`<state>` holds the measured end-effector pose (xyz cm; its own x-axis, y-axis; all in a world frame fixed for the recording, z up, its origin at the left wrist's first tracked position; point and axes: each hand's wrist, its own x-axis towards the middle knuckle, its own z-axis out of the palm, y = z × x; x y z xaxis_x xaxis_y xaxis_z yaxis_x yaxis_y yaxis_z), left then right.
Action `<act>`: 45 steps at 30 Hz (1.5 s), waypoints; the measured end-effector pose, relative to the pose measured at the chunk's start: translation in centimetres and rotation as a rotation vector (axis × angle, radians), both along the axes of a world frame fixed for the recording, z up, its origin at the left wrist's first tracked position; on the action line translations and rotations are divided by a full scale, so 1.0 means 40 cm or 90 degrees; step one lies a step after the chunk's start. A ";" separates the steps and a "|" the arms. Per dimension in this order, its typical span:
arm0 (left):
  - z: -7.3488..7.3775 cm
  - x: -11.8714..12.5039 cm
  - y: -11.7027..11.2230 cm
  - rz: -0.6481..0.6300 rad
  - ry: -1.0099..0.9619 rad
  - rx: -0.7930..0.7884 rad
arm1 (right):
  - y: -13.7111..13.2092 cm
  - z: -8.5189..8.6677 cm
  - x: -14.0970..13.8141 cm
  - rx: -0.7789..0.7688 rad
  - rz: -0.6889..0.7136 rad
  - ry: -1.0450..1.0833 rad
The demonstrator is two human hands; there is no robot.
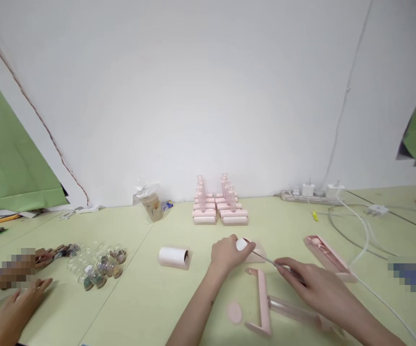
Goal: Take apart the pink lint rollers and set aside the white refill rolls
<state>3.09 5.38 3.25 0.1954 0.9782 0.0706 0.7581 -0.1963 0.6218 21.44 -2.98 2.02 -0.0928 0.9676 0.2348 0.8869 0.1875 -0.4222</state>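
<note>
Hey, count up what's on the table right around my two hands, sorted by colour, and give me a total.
Pink: 4 - frame, round cap, cover, flat piece under the left hand
White: 2 - roll, roll end held in the left hand
Metal: 1 - thin tool in the right hand
Clear: 1 - handle
Total: 8

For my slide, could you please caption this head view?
Left hand grips a white roller; right hand pokes it with a thin tool.
</note>
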 end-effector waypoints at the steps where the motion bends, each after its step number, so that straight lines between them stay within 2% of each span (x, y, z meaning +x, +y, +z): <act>1: 0.008 0.011 0.013 -0.006 0.012 0.007 | -0.001 0.005 0.018 0.001 -0.001 -0.001; 4: 0.019 0.022 0.039 -0.006 0.013 0.023 | -0.016 0.014 0.054 -0.038 0.019 0.013; 7: 0.017 -0.016 0.039 0.032 -0.041 0.041 | -0.035 0.019 0.035 -0.105 0.097 0.071; 9: 0.009 -0.062 0.028 0.074 -0.103 0.057 | -0.034 0.018 -0.016 -0.111 0.181 0.072; 12: -0.013 -0.132 0.013 0.145 -0.224 0.089 | -0.007 0.001 -0.123 -0.083 0.300 -0.053; 16: -0.050 -0.178 0.007 0.205 -0.392 0.108 | 0.035 -0.032 -0.238 -0.079 0.354 -0.156; 20: -0.061 -0.177 0.005 0.218 -0.522 0.080 | 0.066 -0.021 -0.249 -0.072 0.330 -0.105; 24: -0.057 -0.175 0.002 0.230 -0.590 0.070 | 0.136 0.029 -0.200 -0.019 0.166 -0.017; 27: -0.065 -0.177 0.002 0.222 -0.594 0.059 | 0.198 0.044 -0.169 -0.038 0.085 0.009; 32: -0.064 -0.151 -0.001 0.109 -0.501 0.074 | 0.238 0.033 -0.110 -0.046 0.058 0.097; 35: -0.031 -0.109 0.001 -0.025 -0.378 0.108 | 0.221 0.049 -0.049 0.008 0.008 0.172; 39: 0.012 -0.044 0.031 -0.223 -0.165 0.150 | 0.164 0.085 0.038 0.056 -0.051 0.247; 42: 0.004 -0.008 0.062 -0.315 -0.013 0.160 | 0.117 0.081 0.087 0.064 -0.089 0.283; 45: -0.025 0.008 0.078 -0.347 0.102 0.175 | 0.086 0.049 0.117 0.049 -0.088 0.315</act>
<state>3.41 8.49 2.25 0.6901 0.6848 0.2341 0.5828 -0.7177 0.3812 26.12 0.47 4.00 0.1752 0.9409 0.2898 0.6039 0.1297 -0.7864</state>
